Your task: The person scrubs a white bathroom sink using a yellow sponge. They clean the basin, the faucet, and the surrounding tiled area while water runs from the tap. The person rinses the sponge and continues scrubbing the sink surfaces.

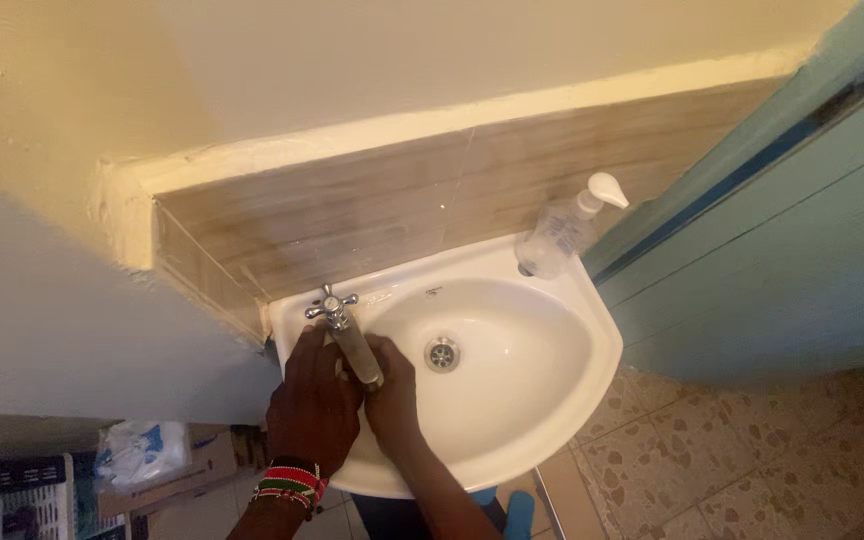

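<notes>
A small white corner sink (552,400) hangs on the wall, with a metal drain (442,353) in its bowl. A chrome tap (344,332) with a cross handle reaches out over the bowl. My left hand (314,405), with a beaded bracelet on the wrist, and my right hand (392,398) are pressed together under the tap's spout, fingers closed against each other. Neither hand holds an object. I cannot tell whether water runs.
A clear pump soap bottle (564,232) stands on the sink's back right corner. Brown tiles (352,210) back the sink. A teal door (782,250) is at the right. Baskets and a plastic bag (137,450) sit at the lower left, and a patterned tile floor (732,460) shows at the lower right.
</notes>
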